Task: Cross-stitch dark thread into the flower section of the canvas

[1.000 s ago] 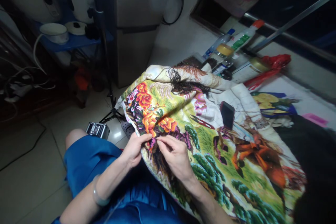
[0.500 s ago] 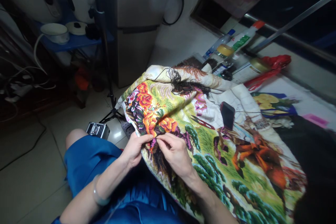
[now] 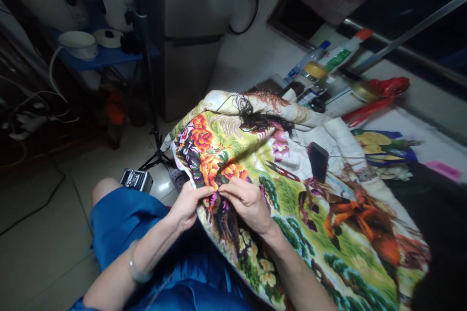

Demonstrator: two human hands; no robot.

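Gripping one patterned cloth (image 3: pixel 255 160) bearing one phone (image 3: pixel 318 162), the left hand (image 3: pixel 187 206) sits beside the right hand (image 3: pixel 251 205), pinched together

Single head-worn view, looking forward and down from above the person's blue-clad lap (image 3: pixel 127 218), near the left hand (image 3: pixel 186 206) and right hand (image 3: pixel 250 204), wide enough to include floor (image 3: pixel 36 257) and wall (image 3: pixel 239 65).
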